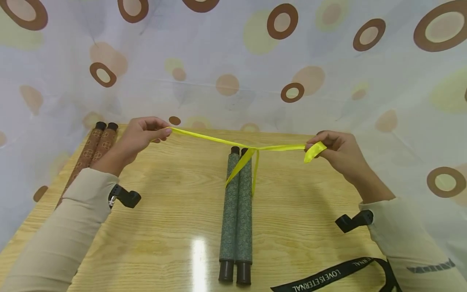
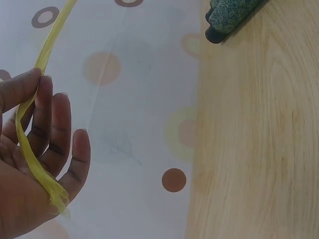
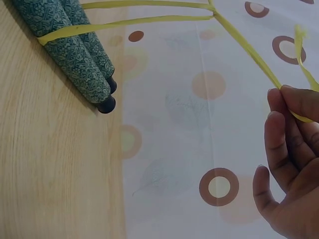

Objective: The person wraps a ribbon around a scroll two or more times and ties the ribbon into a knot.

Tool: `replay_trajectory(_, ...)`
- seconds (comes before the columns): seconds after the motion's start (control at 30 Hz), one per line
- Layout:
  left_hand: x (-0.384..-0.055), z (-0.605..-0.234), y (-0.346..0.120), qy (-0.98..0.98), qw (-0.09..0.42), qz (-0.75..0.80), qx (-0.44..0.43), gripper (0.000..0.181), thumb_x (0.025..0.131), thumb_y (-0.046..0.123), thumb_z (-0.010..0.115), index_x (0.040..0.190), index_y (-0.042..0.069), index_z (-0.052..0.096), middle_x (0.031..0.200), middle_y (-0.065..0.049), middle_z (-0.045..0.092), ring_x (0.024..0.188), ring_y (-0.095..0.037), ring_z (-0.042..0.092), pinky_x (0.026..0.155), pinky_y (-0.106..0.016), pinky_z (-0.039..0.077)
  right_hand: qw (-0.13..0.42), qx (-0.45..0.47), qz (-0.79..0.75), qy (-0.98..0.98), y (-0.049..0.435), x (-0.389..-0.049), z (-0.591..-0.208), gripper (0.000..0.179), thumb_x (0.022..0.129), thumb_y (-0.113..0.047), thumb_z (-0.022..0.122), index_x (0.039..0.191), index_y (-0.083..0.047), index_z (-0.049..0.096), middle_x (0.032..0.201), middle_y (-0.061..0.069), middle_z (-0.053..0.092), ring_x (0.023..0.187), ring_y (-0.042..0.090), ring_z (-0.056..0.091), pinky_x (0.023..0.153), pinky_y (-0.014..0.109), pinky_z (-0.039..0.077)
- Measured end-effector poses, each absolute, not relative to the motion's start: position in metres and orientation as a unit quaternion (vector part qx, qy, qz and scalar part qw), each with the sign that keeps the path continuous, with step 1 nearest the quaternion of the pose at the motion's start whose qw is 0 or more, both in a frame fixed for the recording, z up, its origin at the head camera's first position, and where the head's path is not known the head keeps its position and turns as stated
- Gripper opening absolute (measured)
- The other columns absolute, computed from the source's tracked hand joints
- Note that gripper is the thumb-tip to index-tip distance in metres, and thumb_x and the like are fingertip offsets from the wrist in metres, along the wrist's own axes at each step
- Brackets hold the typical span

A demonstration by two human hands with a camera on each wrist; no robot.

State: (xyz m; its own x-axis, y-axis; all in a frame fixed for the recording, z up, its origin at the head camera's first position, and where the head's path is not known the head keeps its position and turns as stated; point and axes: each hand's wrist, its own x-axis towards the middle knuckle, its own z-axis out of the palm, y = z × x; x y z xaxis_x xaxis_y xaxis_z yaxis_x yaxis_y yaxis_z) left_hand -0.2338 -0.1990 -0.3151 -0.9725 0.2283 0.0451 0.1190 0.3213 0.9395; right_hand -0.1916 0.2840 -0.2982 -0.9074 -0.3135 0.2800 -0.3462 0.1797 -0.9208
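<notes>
A yellow ribbon (image 1: 208, 138) is stretched between both hands, its two parts crossing above a green patterned scroll (image 1: 229, 211) with two dark-ended rolls. From the crossing, the ribbon runs down around the scroll's upper part. My left hand (image 1: 142, 136) pinches one end between thumb and forefinger; in the left wrist view a frayed tail (image 2: 59, 196) hangs across the palm. On the other side my right hand (image 1: 337, 152) pinches the other part, with a loose tail (image 1: 314, 152) curling over the fingers. In the right wrist view the ribbon loop stands away from the scroll (image 3: 75, 55).
A brown patterned scroll (image 1: 89, 152) lies at the table's left edge, partly behind the left arm. A black lettered strap (image 1: 324, 278) lies at front right. The wooden table (image 1: 168, 227) meets a white circle-patterned cloth (image 1: 204, 52) at the back.
</notes>
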Motion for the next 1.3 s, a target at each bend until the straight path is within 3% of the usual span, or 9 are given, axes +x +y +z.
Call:
replay_trajectory(0.37, -0.232, -0.321, -0.216, 0.829, 0.054, 0.55, 0.086, 0.011, 0.099, 0.028, 0.064, 0.105, 0.02, 0.069, 0.083, 0.023, 0.066, 0.083, -0.001, 0.063, 0.08, -0.02, 0.051, 0.019, 0.188, 0.593, -0.782, 0.3, -0.182, -0.304, 0.02, 0.093, 0.011, 0.06, 0.098, -0.004, 0.072, 0.095, -0.009, 0.076, 0.082, 0.003, 0.07, 0.072, 0.016, 0.055)
replay_trajectory(0.6, -0.229, -0.326, -0.228, 0.834, 0.058, 0.544, 0.071, 0.006, 0.099, 0.029, 0.064, 0.1, 0.026, 0.068, 0.084, 0.023, 0.065, 0.084, 0.0, 0.061, 0.081, -0.019, 0.05, 0.013, 0.182, 0.6, -0.779, 0.308, -0.179, -0.31, 0.022, 0.093, 0.012, 0.06, 0.098, -0.005, 0.073, 0.095, -0.009, 0.076, 0.085, 0.003, 0.07, 0.071, 0.016, 0.055)
replay_trajectory(1.3, -0.227, -0.334, -0.237, 0.854, 0.073, 0.513, 0.045, 0.02, 0.1, 0.033, 0.062, 0.11, 0.016, 0.066, 0.085, 0.024, 0.063, 0.085, 0.0, 0.06, 0.084, -0.023, 0.049, 0.013, 0.177, 0.636, -0.751, 0.321, -0.172, -0.328, 0.024, 0.093, 0.013, 0.059, 0.102, -0.004, 0.073, 0.098, -0.007, 0.076, 0.088, 0.005, 0.071, 0.072, 0.016, 0.055)
